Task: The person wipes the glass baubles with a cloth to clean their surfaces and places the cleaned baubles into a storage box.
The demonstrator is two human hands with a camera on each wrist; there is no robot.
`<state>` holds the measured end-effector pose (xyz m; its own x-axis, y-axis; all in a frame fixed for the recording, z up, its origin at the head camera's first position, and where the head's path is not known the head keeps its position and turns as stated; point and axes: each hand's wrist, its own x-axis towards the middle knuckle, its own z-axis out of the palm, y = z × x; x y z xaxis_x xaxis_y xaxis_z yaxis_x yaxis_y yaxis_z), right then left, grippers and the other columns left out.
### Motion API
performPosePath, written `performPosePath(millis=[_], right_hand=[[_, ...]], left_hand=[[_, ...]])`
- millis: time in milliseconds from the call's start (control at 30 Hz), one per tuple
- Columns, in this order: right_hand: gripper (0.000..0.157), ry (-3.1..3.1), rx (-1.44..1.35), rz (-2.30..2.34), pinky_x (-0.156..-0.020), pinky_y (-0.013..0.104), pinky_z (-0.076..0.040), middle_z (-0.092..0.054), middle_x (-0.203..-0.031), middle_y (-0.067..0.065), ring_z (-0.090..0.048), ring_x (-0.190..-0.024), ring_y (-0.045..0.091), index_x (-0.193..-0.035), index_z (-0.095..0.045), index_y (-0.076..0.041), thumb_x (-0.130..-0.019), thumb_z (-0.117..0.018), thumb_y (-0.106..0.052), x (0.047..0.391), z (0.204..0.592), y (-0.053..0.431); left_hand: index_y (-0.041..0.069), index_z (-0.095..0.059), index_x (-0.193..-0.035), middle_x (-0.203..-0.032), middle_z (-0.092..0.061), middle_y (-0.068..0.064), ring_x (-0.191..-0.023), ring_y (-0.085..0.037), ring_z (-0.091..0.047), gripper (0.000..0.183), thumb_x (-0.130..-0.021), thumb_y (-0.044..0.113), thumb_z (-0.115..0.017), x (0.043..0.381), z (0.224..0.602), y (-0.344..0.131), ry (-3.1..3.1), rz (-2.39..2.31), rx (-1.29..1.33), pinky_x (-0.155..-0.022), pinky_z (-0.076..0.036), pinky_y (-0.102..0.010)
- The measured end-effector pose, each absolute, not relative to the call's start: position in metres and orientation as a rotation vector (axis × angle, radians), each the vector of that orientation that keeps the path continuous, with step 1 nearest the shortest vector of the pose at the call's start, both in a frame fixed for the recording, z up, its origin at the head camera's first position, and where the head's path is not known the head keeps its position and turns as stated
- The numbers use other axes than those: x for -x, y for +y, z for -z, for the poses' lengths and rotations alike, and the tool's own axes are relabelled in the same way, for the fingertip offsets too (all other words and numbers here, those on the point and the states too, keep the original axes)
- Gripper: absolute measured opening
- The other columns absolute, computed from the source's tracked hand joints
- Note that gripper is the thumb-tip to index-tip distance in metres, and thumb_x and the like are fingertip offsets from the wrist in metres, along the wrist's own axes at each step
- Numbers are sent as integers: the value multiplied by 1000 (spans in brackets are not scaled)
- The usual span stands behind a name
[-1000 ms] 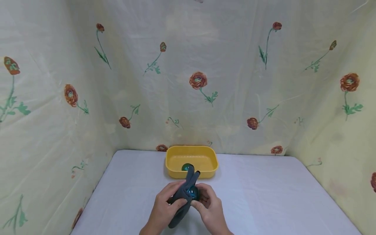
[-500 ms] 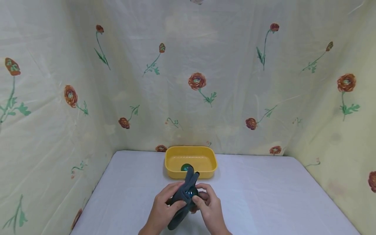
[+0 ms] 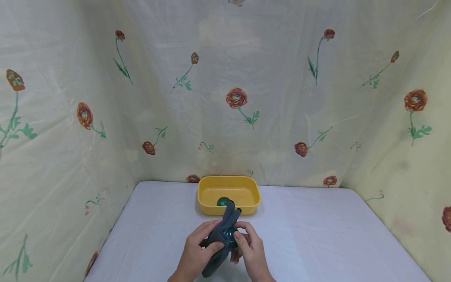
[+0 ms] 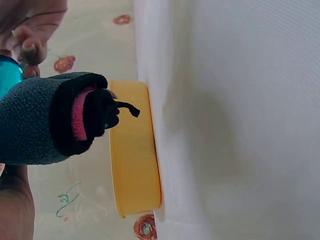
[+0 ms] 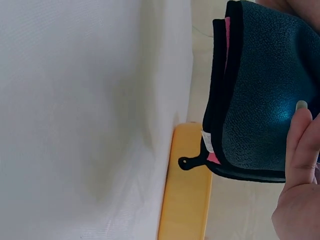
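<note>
My left hand point(image 3: 198, 250) holds a folded dark grey-blue cloth point(image 3: 215, 263), thumb on its near face. Black edging, a pink inner layer and a small hanging loop show on the cloth point(image 5: 265, 85) in the right wrist view. My right hand point(image 3: 253, 248) pinches a shiny teal ball point(image 3: 231, 239) between thumb and fingers, against the cloth's right side. Part of that ball point(image 4: 9, 75) appears at the left edge of the left wrist view; in the right wrist view the cloth hides it. Both hands are above the table, in front of a yellow tub point(image 3: 247, 210).
Inside the tub, near its front wall, lies another shiny green ball point(image 3: 222, 201). The tub stands at the back of the white-covered table point(image 3: 158, 219). A flower-printed curtain point(image 3: 275, 117) encloses the back and both sides.
My right thumb and fingers have shifted on the ball, with the thumb moving up onto its front and the lower fingers extending underneath. The left hand keeps its hold on the cloth.
</note>
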<state>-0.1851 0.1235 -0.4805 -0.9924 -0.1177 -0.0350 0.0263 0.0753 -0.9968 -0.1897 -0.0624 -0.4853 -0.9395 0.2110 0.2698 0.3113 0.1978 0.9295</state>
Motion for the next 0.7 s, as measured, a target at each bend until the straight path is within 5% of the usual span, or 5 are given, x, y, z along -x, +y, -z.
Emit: performPosePath(millis=[333, 700], right_hand=[[53, 2183, 136, 2086, -63, 30, -59, -67, -93, 10, -65, -70, 22, -140, -40, -8, -101, -54, -42, 185, 481, 125], [56, 2228, 190, 2066, -82, 28, -59, -61, -123, 16, -62, -100, 23, -139, -43, -9, -95, -66, -35, 182, 480, 122]], left_hand=[[36, -59, -135, -136, -62, 6, -125, -23, -60, 47, -90, 37, -71, 193, 486, -65, -2368, 1918, 526, -92, -61, -34], [40, -59, -134, -135, -61, 7, -126, -23, -59, 47, -89, 42, -72, 193, 487, -68, -2402, 1909, 494, -91, -61, -29]])
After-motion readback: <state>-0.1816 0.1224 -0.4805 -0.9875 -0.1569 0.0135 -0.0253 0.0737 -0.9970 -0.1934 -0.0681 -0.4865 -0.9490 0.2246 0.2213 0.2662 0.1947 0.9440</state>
